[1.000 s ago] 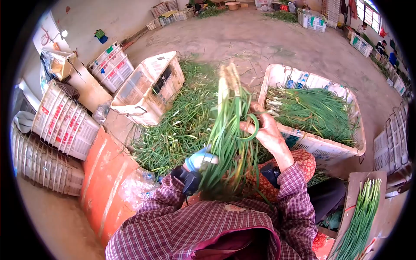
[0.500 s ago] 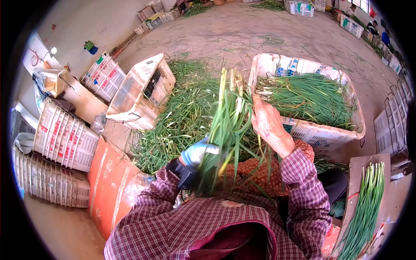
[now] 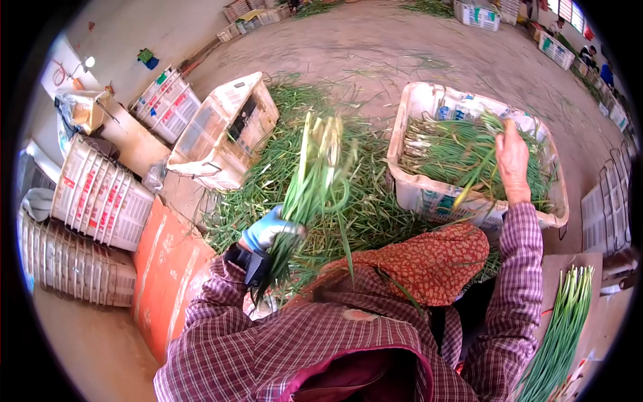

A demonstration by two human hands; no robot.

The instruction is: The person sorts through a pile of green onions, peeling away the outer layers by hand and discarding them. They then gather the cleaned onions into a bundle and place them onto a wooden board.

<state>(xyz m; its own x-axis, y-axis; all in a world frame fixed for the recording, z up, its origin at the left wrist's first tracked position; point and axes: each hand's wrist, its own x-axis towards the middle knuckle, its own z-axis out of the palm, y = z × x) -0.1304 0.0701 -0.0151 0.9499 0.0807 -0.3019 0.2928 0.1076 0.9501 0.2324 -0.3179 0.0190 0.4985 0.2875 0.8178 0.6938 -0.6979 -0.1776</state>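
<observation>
My left hand [image 3: 269, 229], in a white and blue glove, is closed around a bunch of green onions [image 3: 309, 171]. The pale root ends point up and away from me, and the leaves hang down past my wrist. My bare right hand [image 3: 513, 159] is over the right part of a white plastic crate [image 3: 429, 191], its fingers closed on a few loose green onion leaves [image 3: 479, 173], one of them yellowed. Inside the crate lies a layer of green onions [image 3: 435, 144], pale ends to the left.
A heap of loose green leaves [image 3: 368, 181] covers the floor before me. An open white crate [image 3: 214, 137] stands left of it, near stacked crates [image 3: 100, 194] and an orange-red board [image 3: 171, 268]. At right, a neat onion bundle [image 3: 562, 335] lies on a board. People sit far off.
My right hand has left the bunch and moved right, over the crate, with leaves in its fingers. My left hand has shifted left with the bunch.
</observation>
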